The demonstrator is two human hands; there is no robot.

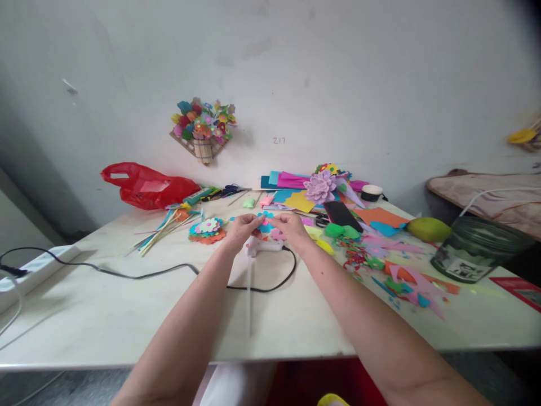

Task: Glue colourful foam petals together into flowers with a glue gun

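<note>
My left hand (240,228) and my right hand (287,226) meet above the middle of the white table (105,316). Between their fingertips they pinch a small blue foam flower piece (265,221). A white glue gun (264,246) lies on the table just under the hands, its black cord (160,273) running left. A pale thin stick (249,293) points from the glue gun toward me. A stack of finished foam flowers (207,230) sits just left of my left hand.
A white power strip (36,269) lies at the left edge. Flower sticks (164,228), a red plastic bag (146,185), coloured foam sheets (291,189), a black phone (341,214), foam scraps (401,270), a dark jar (477,248) and a wall bouquet (203,127) surround the hands.
</note>
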